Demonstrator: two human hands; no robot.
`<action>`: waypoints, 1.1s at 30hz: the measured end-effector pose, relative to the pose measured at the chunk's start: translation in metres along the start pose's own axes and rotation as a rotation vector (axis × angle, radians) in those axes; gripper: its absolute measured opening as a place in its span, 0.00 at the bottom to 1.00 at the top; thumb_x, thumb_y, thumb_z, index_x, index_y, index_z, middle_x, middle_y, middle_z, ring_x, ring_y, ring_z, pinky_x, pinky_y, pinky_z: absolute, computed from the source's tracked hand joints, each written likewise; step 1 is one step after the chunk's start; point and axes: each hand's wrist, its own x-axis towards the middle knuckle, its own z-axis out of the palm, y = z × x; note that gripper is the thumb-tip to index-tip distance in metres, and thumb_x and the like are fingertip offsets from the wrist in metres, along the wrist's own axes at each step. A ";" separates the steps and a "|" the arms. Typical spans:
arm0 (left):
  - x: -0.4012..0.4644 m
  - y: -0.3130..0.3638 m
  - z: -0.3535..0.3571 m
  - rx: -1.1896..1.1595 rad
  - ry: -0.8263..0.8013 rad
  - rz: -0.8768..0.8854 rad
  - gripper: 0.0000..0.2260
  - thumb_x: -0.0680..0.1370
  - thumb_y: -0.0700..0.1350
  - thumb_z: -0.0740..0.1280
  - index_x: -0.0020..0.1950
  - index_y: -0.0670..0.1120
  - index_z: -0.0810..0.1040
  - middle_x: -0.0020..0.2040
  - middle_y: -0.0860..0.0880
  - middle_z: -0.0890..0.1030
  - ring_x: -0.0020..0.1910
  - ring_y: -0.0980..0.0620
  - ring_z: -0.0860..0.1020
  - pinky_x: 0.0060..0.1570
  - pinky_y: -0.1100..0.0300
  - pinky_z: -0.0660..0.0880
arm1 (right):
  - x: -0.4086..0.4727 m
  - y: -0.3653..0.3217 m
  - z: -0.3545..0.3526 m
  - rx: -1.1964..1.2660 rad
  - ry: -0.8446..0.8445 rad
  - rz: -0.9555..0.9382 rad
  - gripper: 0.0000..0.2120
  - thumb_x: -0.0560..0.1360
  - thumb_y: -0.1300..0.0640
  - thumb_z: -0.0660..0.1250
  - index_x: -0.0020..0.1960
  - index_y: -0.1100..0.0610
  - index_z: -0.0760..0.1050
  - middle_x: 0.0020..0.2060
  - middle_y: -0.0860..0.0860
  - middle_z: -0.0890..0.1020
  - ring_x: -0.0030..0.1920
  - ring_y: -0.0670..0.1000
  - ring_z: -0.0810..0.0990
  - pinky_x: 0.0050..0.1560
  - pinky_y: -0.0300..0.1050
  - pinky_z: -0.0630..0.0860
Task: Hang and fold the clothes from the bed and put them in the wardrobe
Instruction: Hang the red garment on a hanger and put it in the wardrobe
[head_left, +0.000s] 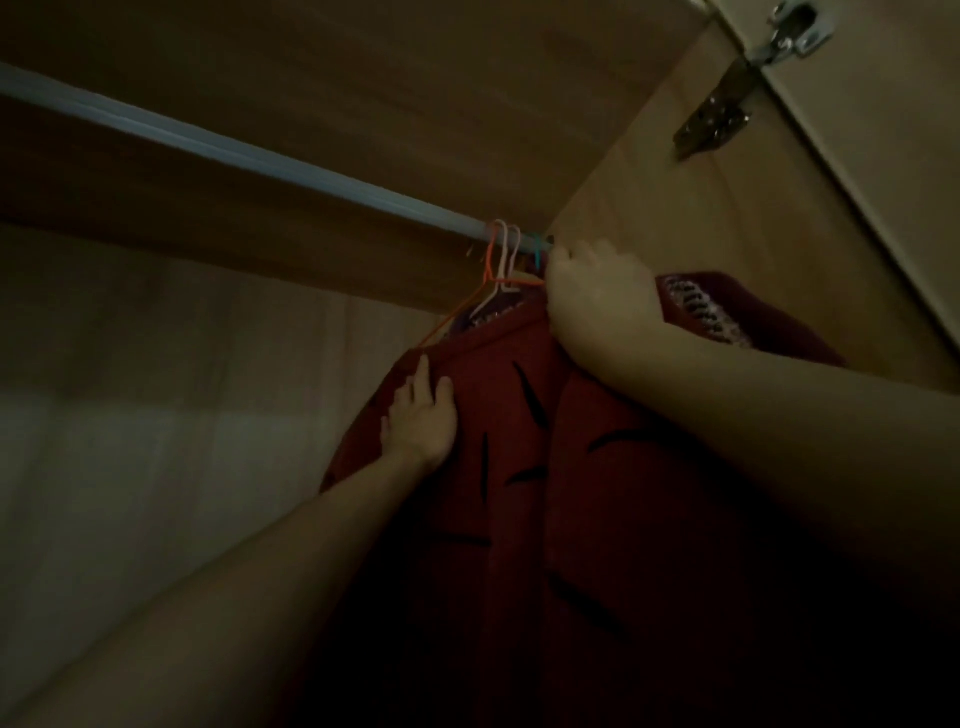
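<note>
I am looking up into a dim wardrobe. A pale rail (260, 156) runs from the upper left to the right side wall. Orange and white hangers (501, 260) hook over its right end, and a teal hook (537, 252) sits beside them. A red garment with black dashes (519, 493) hangs below. My right hand (597, 296) is closed at the top of the garment, right by the teal hook under the rail. My left hand (421, 415) lies flat with fingers spread against the garment's left shoulder. A red piece with a patterned trim (696, 306) shows behind my right wrist.
The wardrobe's wooden top panel (415, 78) is close above the rail. The right side wall (701, 223) carries a metal door hinge (727, 104). The pale back wall (156, 415) fills the left. The rail left of the hangers is bare.
</note>
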 end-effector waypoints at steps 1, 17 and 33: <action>-0.011 -0.003 0.000 0.032 0.020 0.024 0.25 0.82 0.58 0.45 0.80 0.55 0.47 0.80 0.49 0.51 0.78 0.46 0.51 0.75 0.45 0.47 | -0.004 -0.001 -0.001 0.008 -0.019 0.001 0.10 0.78 0.59 0.58 0.56 0.61 0.72 0.56 0.59 0.77 0.57 0.60 0.74 0.48 0.51 0.67; -0.207 -0.041 -0.063 0.644 -0.430 0.104 0.26 0.83 0.58 0.50 0.79 0.58 0.46 0.80 0.53 0.41 0.78 0.51 0.43 0.76 0.48 0.43 | -0.116 -0.078 -0.059 0.074 -0.591 -0.105 0.33 0.78 0.43 0.54 0.76 0.61 0.55 0.76 0.60 0.54 0.76 0.60 0.49 0.73 0.63 0.41; -0.459 -0.034 -0.225 0.791 -0.698 0.013 0.32 0.80 0.62 0.52 0.79 0.56 0.43 0.78 0.52 0.35 0.78 0.50 0.39 0.74 0.46 0.41 | -0.352 -0.143 -0.247 0.491 -1.152 -0.250 0.31 0.82 0.46 0.51 0.79 0.55 0.44 0.78 0.52 0.46 0.77 0.52 0.48 0.76 0.53 0.44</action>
